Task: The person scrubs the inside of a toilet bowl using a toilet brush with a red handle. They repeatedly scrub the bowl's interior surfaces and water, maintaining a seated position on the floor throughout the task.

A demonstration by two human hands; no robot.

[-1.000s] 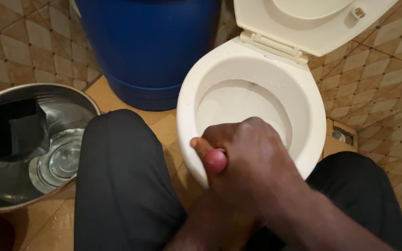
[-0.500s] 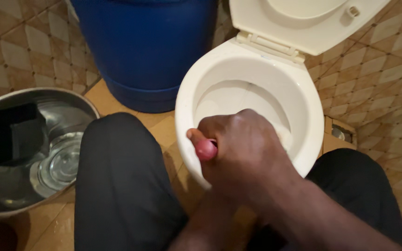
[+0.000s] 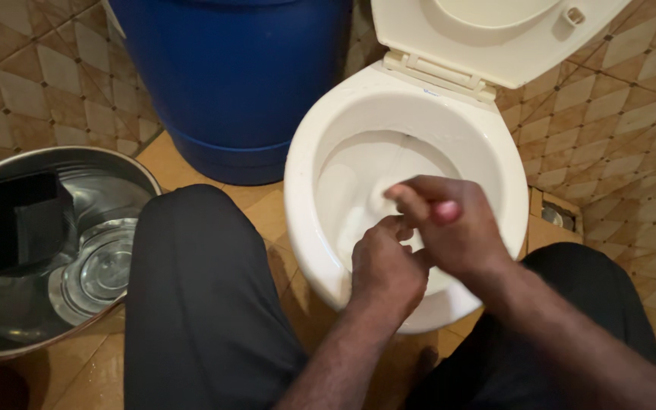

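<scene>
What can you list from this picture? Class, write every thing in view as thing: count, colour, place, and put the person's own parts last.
toilet bowl: one, white, centre, seat and lid raised
toilet lid: one, cream, top right
barrel: one, blue, top centre, left of the toilet
metal basin: one, silver, left edge, holding water
black container: one, black, inside the basin
tiled wall: tan diamond pattern, top left and right
floor: tan tiles, bottom left
trousers: dark, on both knees, bottom
left hand: one, over the bowl's front rim
right hand: one, over the bowl, beside the left; whether it holds anything is unclear
</scene>
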